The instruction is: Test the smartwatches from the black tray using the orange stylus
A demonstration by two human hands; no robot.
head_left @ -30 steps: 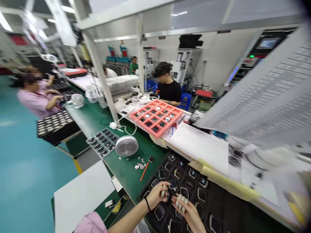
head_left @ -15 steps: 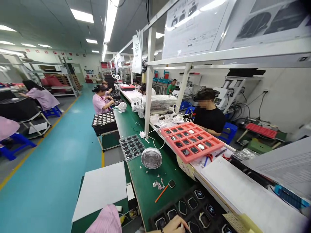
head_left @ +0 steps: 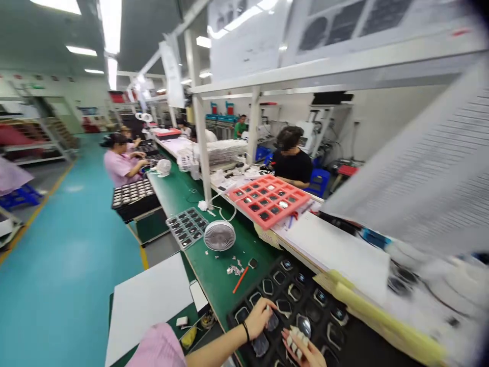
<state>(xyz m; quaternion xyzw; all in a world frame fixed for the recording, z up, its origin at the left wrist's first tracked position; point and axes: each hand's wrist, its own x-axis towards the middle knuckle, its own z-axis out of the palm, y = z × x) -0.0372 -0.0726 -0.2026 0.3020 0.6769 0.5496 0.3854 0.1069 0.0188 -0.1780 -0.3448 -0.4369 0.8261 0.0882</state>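
Over black tray (head_left: 349, 341) | left grip (head_left: 260, 318) pinching clear piece (head_left: 272, 322), apparently pointing down | right grip (head_left: 300, 349) unclear

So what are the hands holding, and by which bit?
The left hand seems to pinch a clear piece by its edge, though blur hides the grip. The right hand holds nothing visible, its fingertips beside a shiny piece.

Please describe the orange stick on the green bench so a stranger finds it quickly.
On the long green workbench, find the black tray. Just past its far edge lies a thin slanted orange stick, the only orange thing there, with a small dark square at its tip and silver scraps beside it.
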